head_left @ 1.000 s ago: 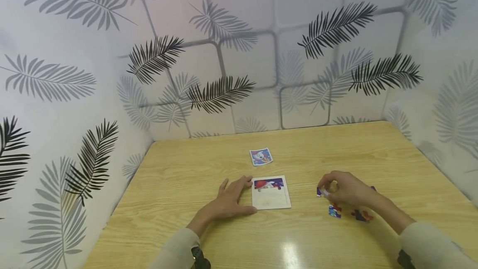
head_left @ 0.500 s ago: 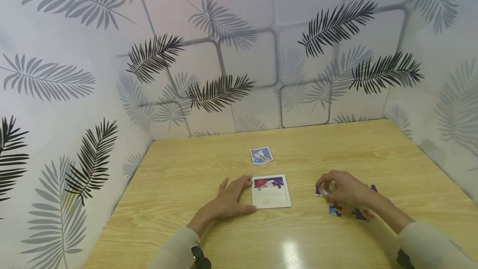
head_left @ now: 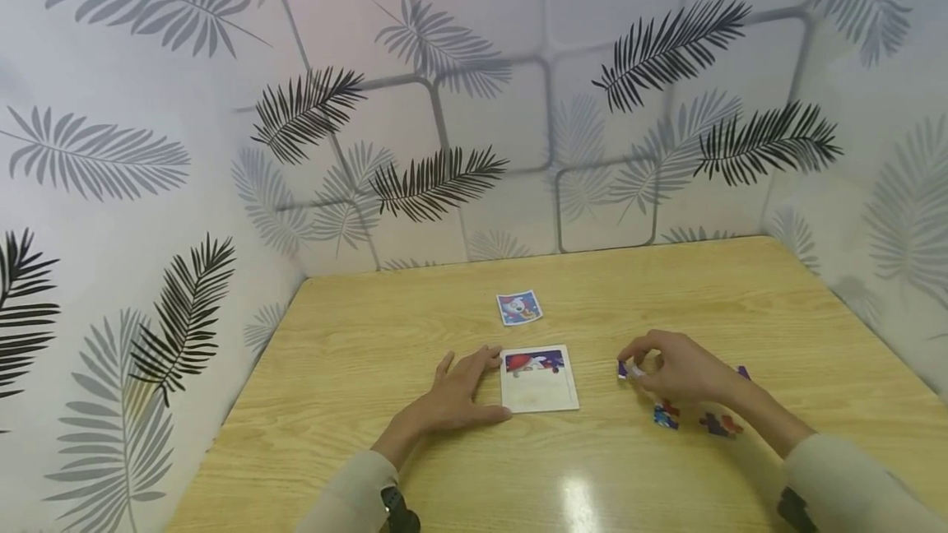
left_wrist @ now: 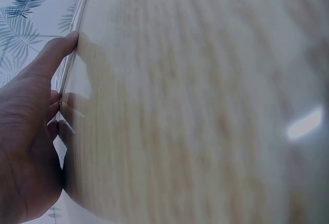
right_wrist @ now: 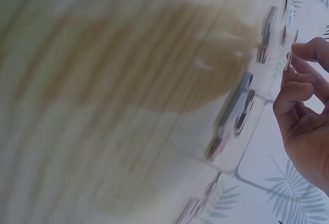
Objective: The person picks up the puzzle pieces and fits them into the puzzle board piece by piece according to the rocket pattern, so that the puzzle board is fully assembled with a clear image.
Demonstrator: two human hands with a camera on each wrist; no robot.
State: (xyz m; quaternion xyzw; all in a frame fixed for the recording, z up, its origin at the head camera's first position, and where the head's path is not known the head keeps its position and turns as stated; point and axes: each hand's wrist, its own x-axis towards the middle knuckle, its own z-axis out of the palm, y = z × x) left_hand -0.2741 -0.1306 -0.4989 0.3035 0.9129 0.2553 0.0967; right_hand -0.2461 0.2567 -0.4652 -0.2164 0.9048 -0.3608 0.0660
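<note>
A white square puzzle board lies on the table, its top strip filled with a red, white and purple picture. My left hand rests beside it, thumb at the lower left corner and fingertips near the upper left corner; the left wrist view shows the thumb against the board's edge. To the right of the board, my right hand pinches a puzzle piece with purple on it between thumb and fingers. Seen from the right wrist, the piece is held edge-on, and its picture side is hidden.
Several loose puzzle pieces lie below and beyond the right hand, among them a dark and red one and a purple one partly behind the wrist. A small picture card lies behind the board. Patterned walls border the wooden table.
My right hand has shifted slightly left toward the board, carrying the pinched puzzle piece. The left hand and the board stay where they were.
</note>
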